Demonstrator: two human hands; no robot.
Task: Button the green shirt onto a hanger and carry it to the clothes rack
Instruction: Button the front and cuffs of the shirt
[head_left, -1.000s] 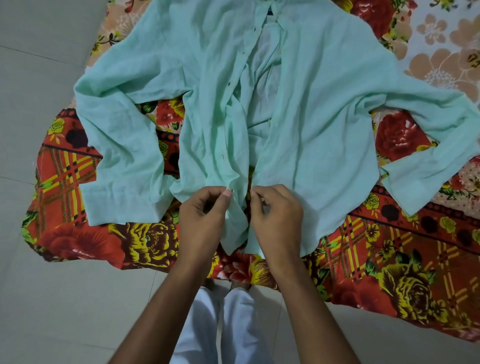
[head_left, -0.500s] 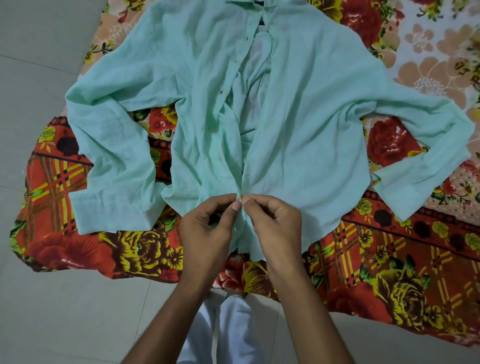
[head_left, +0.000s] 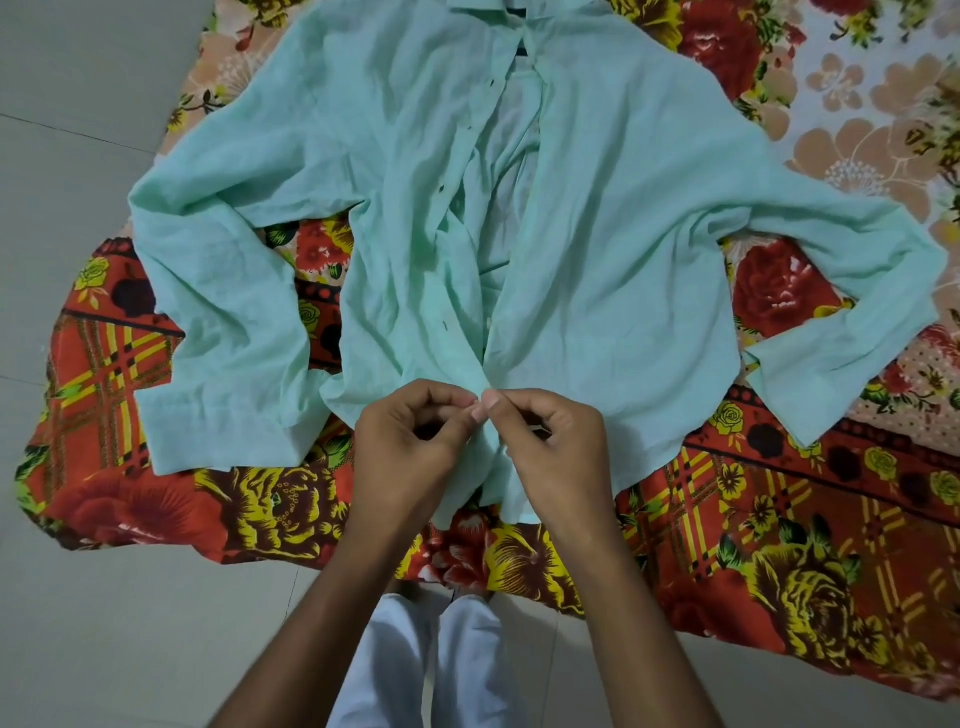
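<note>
The green shirt (head_left: 597, 260) lies spread front-up on a floral bedsheet, sleeves out to both sides, its front open from the collar down to just above my hands. My left hand (head_left: 410, 441) pinches the left front edge near the hem. Opposite it, my right hand (head_left: 550, 447) pinches the right front edge. Thumbs and fingertips of both hands meet at the placket, pressing the two edges together. A dark bit of what may be the hanger (head_left: 521, 50) shows at the collar; the rest is hidden under the fabric. No clothes rack is in view.
The red, yellow and beige floral bedsheet (head_left: 779, 545) covers a low mattress that fills most of the view. Grey floor tiles (head_left: 78, 623) lie to the left and near me. My legs in white trousers (head_left: 426, 665) stand at the mattress edge.
My hands have come together: a second ago they held the two front edges slightly apart, now the fingertips touch at the placket. The view has shifted a little, showing more of the collar.
</note>
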